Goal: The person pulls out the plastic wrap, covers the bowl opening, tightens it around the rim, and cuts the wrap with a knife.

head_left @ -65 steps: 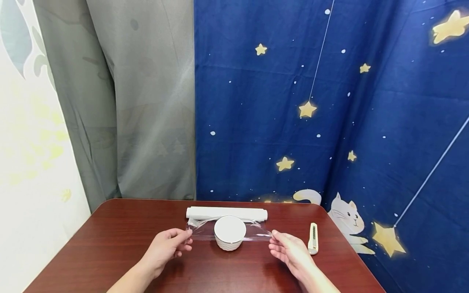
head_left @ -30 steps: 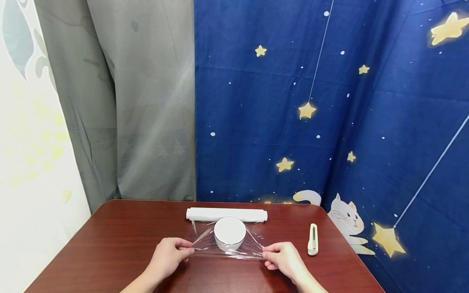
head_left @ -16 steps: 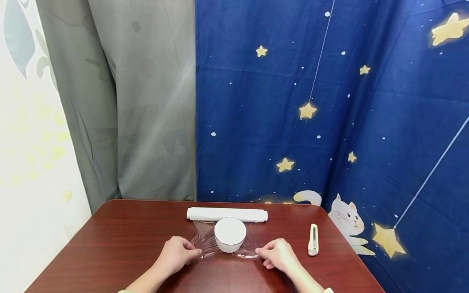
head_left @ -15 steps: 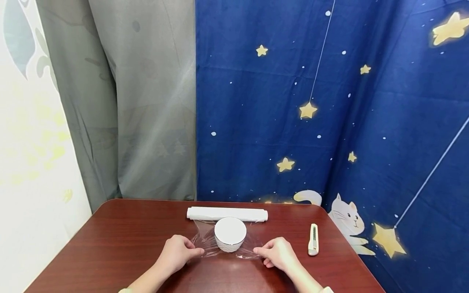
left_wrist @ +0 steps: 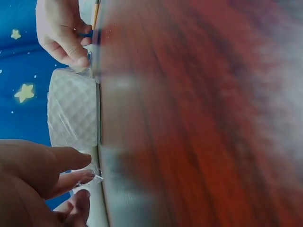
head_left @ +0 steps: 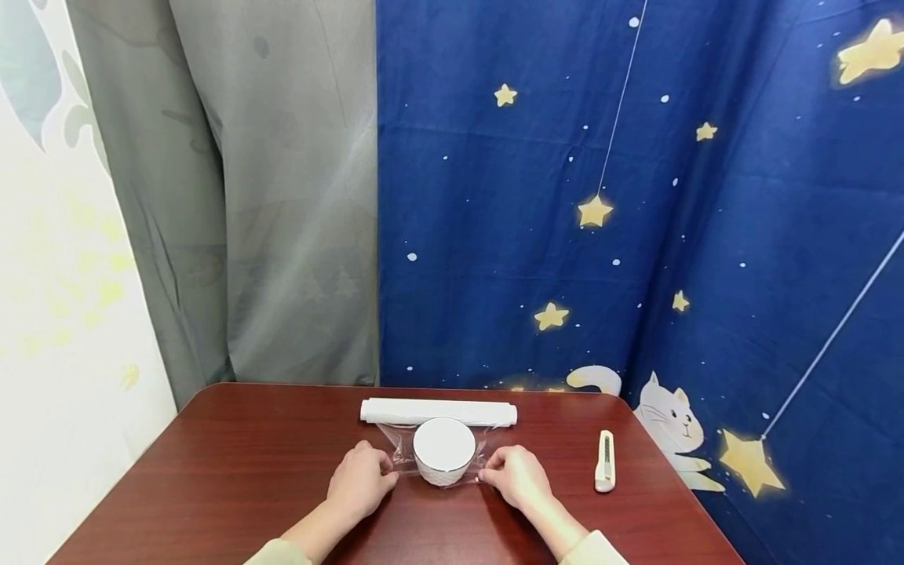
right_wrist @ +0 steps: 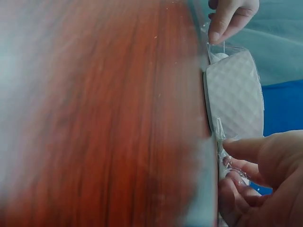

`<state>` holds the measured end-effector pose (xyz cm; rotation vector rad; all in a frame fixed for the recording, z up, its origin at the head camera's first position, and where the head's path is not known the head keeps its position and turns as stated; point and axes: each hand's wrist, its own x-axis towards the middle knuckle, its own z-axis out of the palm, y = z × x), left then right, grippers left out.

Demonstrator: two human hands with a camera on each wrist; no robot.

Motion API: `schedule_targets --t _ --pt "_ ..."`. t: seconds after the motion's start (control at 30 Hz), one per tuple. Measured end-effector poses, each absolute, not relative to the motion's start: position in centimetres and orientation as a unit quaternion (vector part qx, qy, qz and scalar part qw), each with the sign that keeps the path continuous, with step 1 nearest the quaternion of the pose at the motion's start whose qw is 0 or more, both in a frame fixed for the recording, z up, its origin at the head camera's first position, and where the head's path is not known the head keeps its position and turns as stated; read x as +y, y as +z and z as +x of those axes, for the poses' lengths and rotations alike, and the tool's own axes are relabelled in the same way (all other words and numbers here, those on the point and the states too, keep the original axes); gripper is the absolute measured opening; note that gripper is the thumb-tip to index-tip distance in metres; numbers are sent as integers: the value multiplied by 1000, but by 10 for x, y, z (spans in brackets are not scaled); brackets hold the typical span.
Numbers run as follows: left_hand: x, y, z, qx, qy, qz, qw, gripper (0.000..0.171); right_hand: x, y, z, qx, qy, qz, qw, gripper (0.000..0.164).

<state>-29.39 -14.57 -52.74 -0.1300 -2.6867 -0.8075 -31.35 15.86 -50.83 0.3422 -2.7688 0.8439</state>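
Note:
A white bowl (head_left: 443, 446) with a quilted outer wall stands mid-table. Clear plastic wrap (head_left: 404, 449) lies over its top and hangs down at both sides. To the left of the bowl, my left hand (head_left: 362, 482) pinches one side of the wrap low near the table. My right hand (head_left: 519, 475) pinches the other side, close to the bowl's right wall. Both wrist views show crinkled wrap at the fingertips and the diamond-patterned bowl wall (left_wrist: 73, 111) under film. Behind the bowl lies the white roll (head_left: 438, 412) that the wrap comes from.
A cream utility knife (head_left: 604, 463) lies on the right part of the dark red wooden table (head_left: 233, 455). Grey and blue starry curtains (head_left: 494, 196) hang behind the table's far edge.
Both hands have drawn the wrap toward me over the bowl, then down and inward. They now sit closer to the bowl's sides. The bowl, roll and knife have stayed put.

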Motion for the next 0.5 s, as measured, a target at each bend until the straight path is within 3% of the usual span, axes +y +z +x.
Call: schedule_targets --t 0.1,0.2,0.4,0.5 --pt "-144 -547 -312 -929 -316 -46 188 22 156 -518 -323 -929 318 136 133 20" --pt "-143 -554 -324 -905 -383 -50 179 18 148 -515 -321 -905 396 114 105 26" --pt "-129 -519 -308 -857 -498 -43 128 39 133 -506 -315 -892 436 75 92 57" --pt "-122 -511 -304 -852 -509 -46 112 34 131 -504 -318 -906 399 95 107 52"
